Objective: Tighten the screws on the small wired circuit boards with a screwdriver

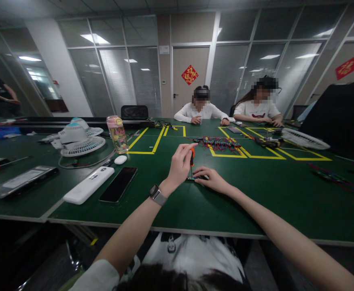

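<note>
Left hand (180, 165) part-closed on screwdriver (192, 156), long axis upright, shaft down to board (190, 178), just left of right hand (212, 180). Right bent, touching board; grip can't tell.

the left forearm (134, 236) slants up and inward from the lower left to the left wrist (166, 187), and beyond it the left hand (179, 163) stands raised, its upper fingers stretched toward the right and the others curled in a pinch. the right forearm (274, 220) runs long and low from the lower right. the right hand (213, 180) lies lower, back upward, fingers reaching left; how firmly they press is hard to tell.
</note>
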Tool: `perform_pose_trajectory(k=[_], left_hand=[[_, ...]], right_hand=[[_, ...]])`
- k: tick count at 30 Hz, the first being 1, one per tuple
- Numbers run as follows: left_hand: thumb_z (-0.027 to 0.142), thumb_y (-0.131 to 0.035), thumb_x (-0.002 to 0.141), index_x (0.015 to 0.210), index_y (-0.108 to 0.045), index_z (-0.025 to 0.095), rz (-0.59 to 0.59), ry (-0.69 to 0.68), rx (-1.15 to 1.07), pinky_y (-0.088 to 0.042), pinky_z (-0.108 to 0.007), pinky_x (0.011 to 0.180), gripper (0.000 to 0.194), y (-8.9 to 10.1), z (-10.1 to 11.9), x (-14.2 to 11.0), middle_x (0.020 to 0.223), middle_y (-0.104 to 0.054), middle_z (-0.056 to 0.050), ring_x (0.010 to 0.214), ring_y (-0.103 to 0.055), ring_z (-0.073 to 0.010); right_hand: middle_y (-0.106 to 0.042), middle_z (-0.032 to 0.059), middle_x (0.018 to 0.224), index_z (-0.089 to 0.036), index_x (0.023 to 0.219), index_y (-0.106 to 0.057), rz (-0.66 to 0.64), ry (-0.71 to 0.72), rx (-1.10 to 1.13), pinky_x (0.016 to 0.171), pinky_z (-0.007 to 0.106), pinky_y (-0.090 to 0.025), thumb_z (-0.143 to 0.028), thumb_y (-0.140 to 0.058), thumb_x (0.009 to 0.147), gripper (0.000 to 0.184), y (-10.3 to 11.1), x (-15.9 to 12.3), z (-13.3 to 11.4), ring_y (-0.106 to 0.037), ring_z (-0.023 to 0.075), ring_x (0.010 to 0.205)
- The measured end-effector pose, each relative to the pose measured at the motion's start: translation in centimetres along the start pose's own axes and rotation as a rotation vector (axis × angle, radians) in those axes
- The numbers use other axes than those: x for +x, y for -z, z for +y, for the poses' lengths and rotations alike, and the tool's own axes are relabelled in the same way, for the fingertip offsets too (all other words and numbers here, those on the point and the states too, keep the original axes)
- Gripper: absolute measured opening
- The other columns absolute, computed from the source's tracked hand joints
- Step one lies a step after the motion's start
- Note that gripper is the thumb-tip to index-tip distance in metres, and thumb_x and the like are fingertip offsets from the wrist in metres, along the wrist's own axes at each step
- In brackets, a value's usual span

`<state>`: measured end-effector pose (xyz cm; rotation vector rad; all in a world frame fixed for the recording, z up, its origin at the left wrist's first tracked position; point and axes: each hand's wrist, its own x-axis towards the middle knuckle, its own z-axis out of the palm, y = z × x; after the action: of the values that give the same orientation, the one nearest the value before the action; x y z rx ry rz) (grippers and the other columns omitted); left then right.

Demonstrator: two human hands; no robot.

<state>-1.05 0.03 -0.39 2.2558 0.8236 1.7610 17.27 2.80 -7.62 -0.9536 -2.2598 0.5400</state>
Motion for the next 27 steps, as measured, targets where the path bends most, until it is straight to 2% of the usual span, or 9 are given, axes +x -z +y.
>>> perform_pose_trajectory(k=[4, 11, 13, 17, 20, 27], left_hand=[[0.016, -0.039, 0.095, 0.118, -0.057, 0.02, -0.016, -0.027, -0.051, -0.045, -0.027, 0.089, 0.029, 0.02, 0.03, -0.01, 0.109, -0.061, -0.007, 0.099, -0.058, -0.0141], [0.025, -0.061, 0.085, 0.097, -0.067, 0.02, 0.106, -0.001, 0.057, -0.046, -0.024, 0.074, 0.014, -0.03, -0.09, -0.05, 0.086, -0.054, -0.001, 0.075, -0.054, -0.0112], [0.026, -0.057, 0.088, 0.099, -0.067, 0.02, 0.097, 0.011, 0.059, -0.046, -0.024, 0.074, 0.016, 0.01, -0.07, -0.07, 0.087, -0.053, -0.002, 0.076, -0.054, -0.0115], [0.02, -0.041, 0.095, 0.118, -0.059, 0.021, 0.022, 0.003, 0.018, -0.045, -0.026, 0.083, 0.029, 0.12, 0.03, -0.1, 0.1, -0.058, -0.006, 0.092, -0.056, -0.014], [0.016, -0.039, 0.095, 0.12, -0.056, 0.019, 0.005, -0.012, -0.028, -0.045, -0.027, 0.088, 0.031, 0.1, 0.08, -0.11, 0.107, -0.06, -0.007, 0.098, -0.057, -0.0143], [0.025, -0.06, 0.085, 0.095, -0.067, 0.02, 0.115, 0.001, 0.054, -0.046, -0.024, 0.075, 0.013, 0.02, 0.17, -0.05, 0.086, -0.056, -0.002, 0.077, -0.055, -0.012]], right_hand=[[-0.066, 0.0084, 0.106, -0.022, 0.094, -0.074, 0.002, 0.0, 0.003, 0.093, 0.037, -0.046, -0.029, -0.064, 0.082, 0.017, -0.01, 0.01, 0.02, -0.062, 0.022, 0.097], [-0.066, 0.0085, 0.105, -0.022, 0.093, -0.075, 0.004, 0.001, 0.0, 0.092, 0.038, -0.046, -0.03, -0.063, 0.082, 0.018, 0.04, 0.0, -0.13, -0.062, 0.0222, 0.097], [-0.066, 0.0084, 0.105, -0.022, 0.093, -0.075, 0.004, 0.002, 0.0, 0.092, 0.037, -0.046, -0.03, -0.063, 0.082, 0.018, 0.03, 0.01, -0.11, -0.062, 0.0219, 0.097], [-0.066, 0.0085, 0.105, -0.022, 0.093, -0.075, 0.003, 0.008, 0.002, 0.092, 0.037, -0.046, -0.03, -0.063, 0.082, 0.018, -0.03, 0.02, 0.06, -0.062, 0.0218, 0.097], [-0.066, 0.0084, 0.106, -0.022, 0.093, -0.075, 0.006, 0.007, 0.009, 0.092, 0.037, -0.046, -0.031, -0.063, 0.082, 0.018, -0.04, 0.0, 0.12, -0.063, 0.0218, 0.096], [-0.066, 0.0085, 0.106, -0.022, 0.093, -0.075, 0.003, 0.0, 0.011, 0.092, 0.038, -0.046, -0.03, -0.063, 0.082, 0.018, 0.05, -0.05, -0.14, -0.062, 0.0225, 0.097]])
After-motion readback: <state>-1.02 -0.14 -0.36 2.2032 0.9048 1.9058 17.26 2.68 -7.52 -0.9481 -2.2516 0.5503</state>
